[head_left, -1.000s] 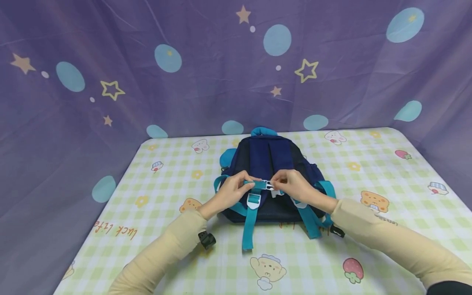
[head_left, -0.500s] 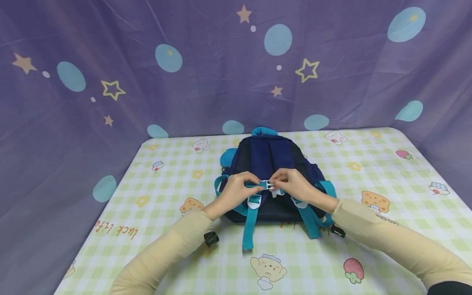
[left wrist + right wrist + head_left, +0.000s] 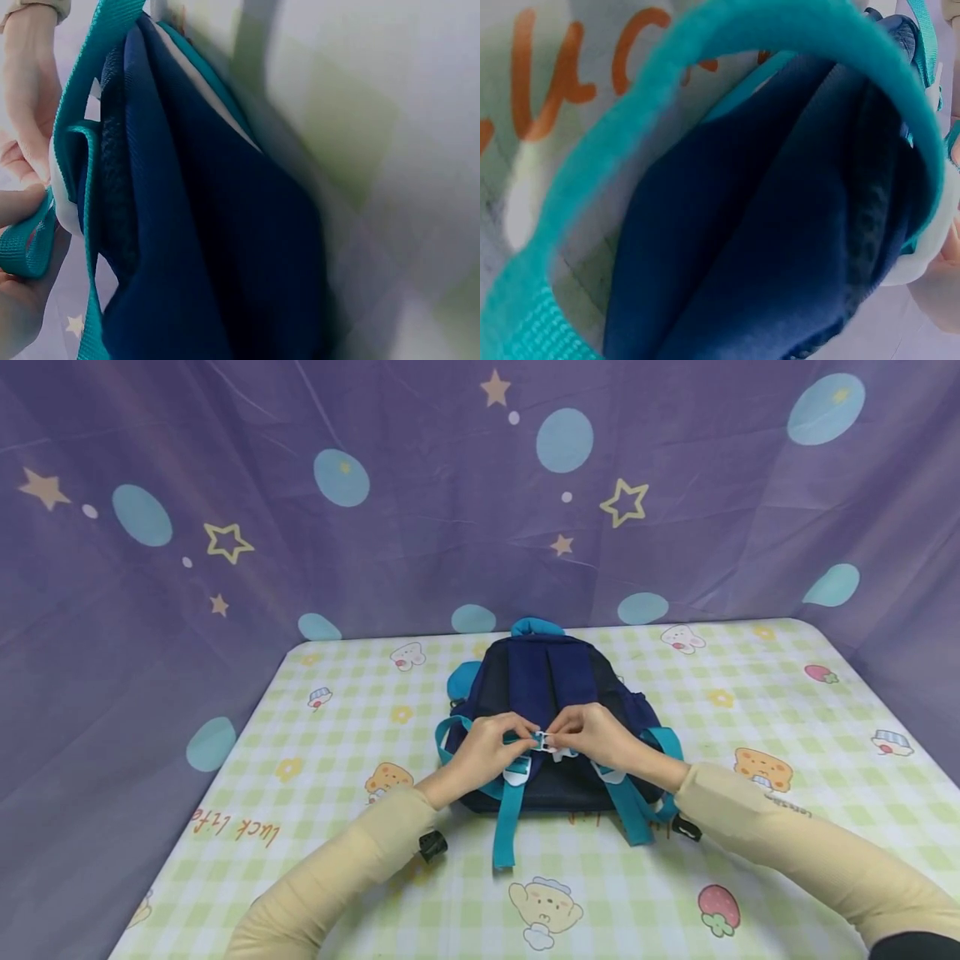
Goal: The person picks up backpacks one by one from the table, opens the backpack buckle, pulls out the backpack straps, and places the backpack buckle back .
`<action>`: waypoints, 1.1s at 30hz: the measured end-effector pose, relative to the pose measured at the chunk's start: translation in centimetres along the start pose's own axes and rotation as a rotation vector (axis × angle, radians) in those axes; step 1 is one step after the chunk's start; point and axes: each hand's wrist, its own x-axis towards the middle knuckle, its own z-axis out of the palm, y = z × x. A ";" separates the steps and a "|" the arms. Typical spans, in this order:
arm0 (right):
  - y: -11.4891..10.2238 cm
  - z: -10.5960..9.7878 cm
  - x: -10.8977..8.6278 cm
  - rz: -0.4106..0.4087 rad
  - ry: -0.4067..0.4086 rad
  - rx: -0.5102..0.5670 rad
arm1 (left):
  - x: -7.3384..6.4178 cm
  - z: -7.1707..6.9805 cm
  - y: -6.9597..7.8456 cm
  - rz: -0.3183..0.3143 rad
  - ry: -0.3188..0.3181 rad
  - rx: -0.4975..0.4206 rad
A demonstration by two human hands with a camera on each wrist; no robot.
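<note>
A dark blue backpack (image 3: 532, 681) lies on the table with its back panel and teal straps up. Over its middle, both hands meet at a white side-release buckle (image 3: 542, 741). The left hand (image 3: 487, 749) pinches the teal strap (image 3: 30, 251) at the buckle's left end, a folded loop of it showing between thumb and finger. From the other side, the right hand (image 3: 600, 737) pinches the buckle's right part. Fingertips partly hide the buckle, so I cannot tell whether its halves are locked. In the right wrist view, the right hand (image 3: 934, 296) shows only at the edge.
Loose teal strap ends, one at the left (image 3: 507, 831) and one at the right (image 3: 632, 814), hang toward the front. A checked cloth (image 3: 337, 760) with cartoon prints covers the table. Behind it hangs a purple curtain (image 3: 420, 552).
The left hand has shifted slightly right and turned, its fingers now close against the right hand's. The buckle's white prongs, visible between the hands earlier, are now mostly covered. The backpack stays put.
</note>
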 end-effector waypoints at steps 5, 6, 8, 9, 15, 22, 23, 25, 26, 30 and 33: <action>-0.2 0.1 0.0 0.000 -0.014 -0.037 | 0.2 -0.1 0.0 -0.034 -0.008 -0.032; -0.2 0.1 0.0 0.004 -0.016 -0.046 | 0.3 0.0 0.0 -0.043 -0.010 -0.038; -0.2 0.2 0.0 0.002 -0.020 -0.057 | 0.3 0.0 0.0 -0.058 -0.015 -0.045; -0.3 0.2 0.0 -0.001 -0.022 -0.062 | 0.3 0.0 -0.1 -0.065 -0.020 -0.048; -0.2 0.0 0.0 -0.016 -0.039 -0.072 | 0.4 -0.1 -0.1 -0.111 -0.044 -0.080; -0.2 -0.6 -0.2 0.019 -0.025 -0.034 | -0.2 0.1 -0.2 0.066 0.005 0.013; -0.2 -0.6 -0.2 0.026 -0.021 -0.024 | -0.3 0.2 -0.2 0.103 0.010 0.038; -0.1 -0.6 -0.1 0.040 -0.014 -0.009 | -0.5 0.4 -0.1 0.163 0.010 0.086; 0.0 -0.6 -0.1 0.043 -0.012 -0.003 | -0.6 0.4 -0.1 0.180 0.002 0.102; 0.0 -0.7 -0.1 0.072 -0.004 0.028 | -0.7 0.4 0.3 0.183 -0.041 0.124; 0.1 -0.8 -0.2 0.086 -0.009 0.050 | -0.6 0.4 0.3 0.134 -0.062 0.082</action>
